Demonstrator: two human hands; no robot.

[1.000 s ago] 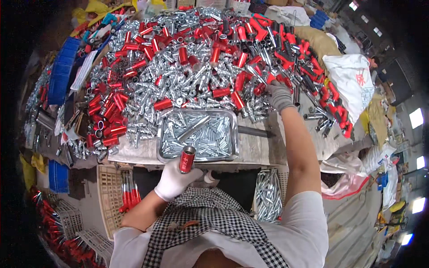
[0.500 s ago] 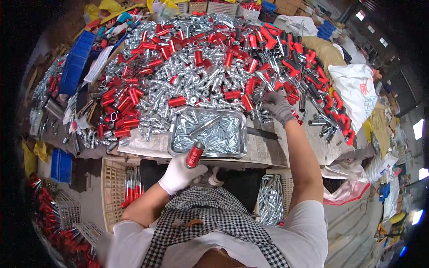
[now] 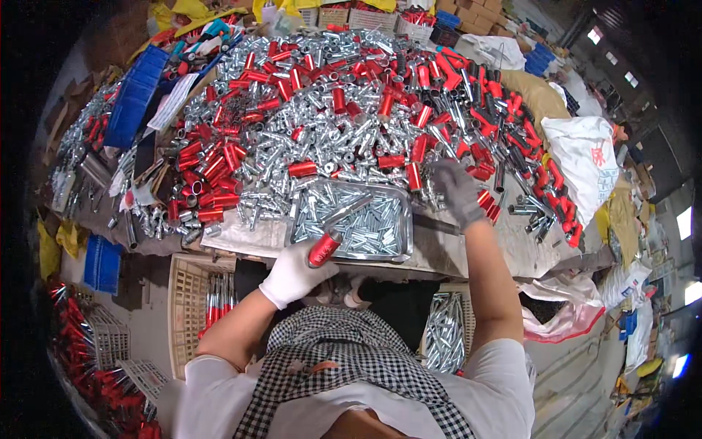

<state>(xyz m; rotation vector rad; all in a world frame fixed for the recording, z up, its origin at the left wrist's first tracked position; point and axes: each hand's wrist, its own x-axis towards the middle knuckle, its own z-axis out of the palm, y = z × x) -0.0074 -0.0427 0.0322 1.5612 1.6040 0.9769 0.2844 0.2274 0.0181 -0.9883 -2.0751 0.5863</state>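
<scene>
My left hand (image 3: 292,276), in a white glove, is closed around a red metal sleeve (image 3: 324,249) that leans to the right. It is just in front of the near edge of a shallow metal tray (image 3: 406,223) full of short silvery pins (image 3: 373,234). A thicker metal rod (image 3: 348,210) lies on top of the pins. My right hand (image 3: 459,194), in a grey glove, is at the near edge of the heaped parts, right of the tray. Motion smears its fingers, so any hold is unclear. Several red sleeves (image 3: 488,205) lie beside it.
A wide heap of silvery fittings (image 3: 329,139) and red sleeves covers the table. Red-and-black handles (image 3: 523,139) are piled at the right, by a white sack (image 3: 581,164). Blue bins (image 3: 135,99) stand left. Plastic crates (image 3: 179,314) with parts sit below the table edge.
The view has shifted slightly. My right hand has drawn a little left and nearer over the parts. The red sleeve in my left hand has tipped further to the right.
</scene>
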